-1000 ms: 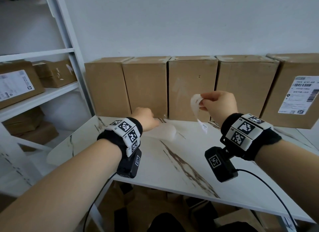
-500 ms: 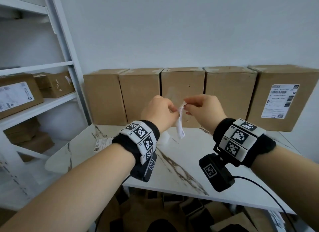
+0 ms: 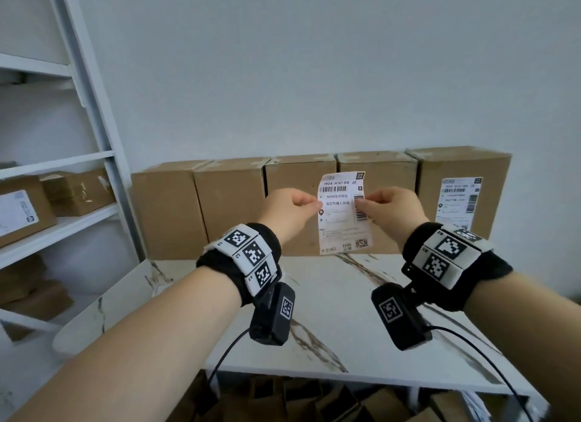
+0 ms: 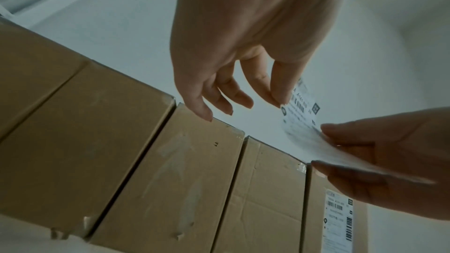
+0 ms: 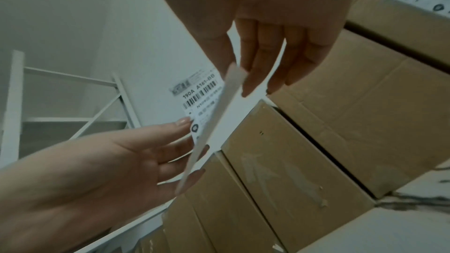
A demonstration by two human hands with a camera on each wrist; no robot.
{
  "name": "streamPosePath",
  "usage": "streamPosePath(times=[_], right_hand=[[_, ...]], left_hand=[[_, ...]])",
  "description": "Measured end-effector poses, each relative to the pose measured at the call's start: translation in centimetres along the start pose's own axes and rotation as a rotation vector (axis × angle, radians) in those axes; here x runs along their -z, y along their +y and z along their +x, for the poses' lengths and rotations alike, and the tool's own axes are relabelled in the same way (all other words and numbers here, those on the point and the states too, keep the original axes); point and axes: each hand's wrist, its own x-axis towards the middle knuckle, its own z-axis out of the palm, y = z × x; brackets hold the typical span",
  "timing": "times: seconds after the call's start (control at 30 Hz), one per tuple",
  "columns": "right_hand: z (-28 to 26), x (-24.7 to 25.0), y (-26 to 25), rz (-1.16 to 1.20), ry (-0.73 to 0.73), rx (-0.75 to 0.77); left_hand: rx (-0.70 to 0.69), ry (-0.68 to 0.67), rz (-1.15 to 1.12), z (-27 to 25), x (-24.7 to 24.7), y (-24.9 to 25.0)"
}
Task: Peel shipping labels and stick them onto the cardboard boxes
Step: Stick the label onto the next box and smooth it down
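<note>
One label held before five boxes.
Head view: we count five cardboard boxes (image 3: 232,208) in a row; our left hand (image 3: 287,212) and right hand (image 3: 393,211) each pinch a side edge of one shipping label (image 3: 344,214), upright, long axis vertical, print toward us. Left wrist view: remaining fingers (image 4: 219,91) hang loose. Right wrist view: label seen edge-on.

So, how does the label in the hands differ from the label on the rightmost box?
The held label hangs free in the air, pinched between the left hand and the right hand; the stuck label lies flat on the rightmost box. The held label curls slightly; the stuck label does not. Both are white with barcodes.
</note>
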Motion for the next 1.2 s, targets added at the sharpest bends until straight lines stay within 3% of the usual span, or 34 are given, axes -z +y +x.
streamPosePath(times=[0.1, 0.3, 0.4, 0.53, 0.67, 0.83, 1.0, 1.2], right_hand=[[0.9, 1.2, 0.6, 0.032, 0.065, 0.021], [4.7, 3.8, 1.8, -0.136, 0.146, 0.099], [7.0, 5.0, 2.4, -0.446, 0.192, 0.194], [10.0, 5.8, 3.3, -0.755, 0.086, 0.202], [11.8, 5.6, 4.3, -0.876, 0.024, 0.226], [12.2, 5.0, 5.7, -0.853, 0.102, 0.314], [11.4, 4.7, 5.9, -0.743, 0.187, 0.356], [8.6, 5.2, 4.8, -0.425, 0.186, 0.245]], left_hand=[[-0.015, 0.008, -0.018, 1.2, -1.1, 0.4], [-0.113, 0.039, 0.105, 5.4, -3.7, 1.1], [-0.217, 0.033, 0.320, 7.7, -4.9, 1.6], [-0.356, -0.018, 0.639, 10.8, -6.7, 2.1], [-0.352, -0.061, 0.875, 13.3, -8.0, 1.7], [-0.395, 0.068, 0.914, 13.4, -8.7, 1.2], [-0.434, 0.157, 0.789, 11.7, -8.3, 1.0], [-0.309, 0.054, 0.613, 8.9, -7.6, 1.1]])
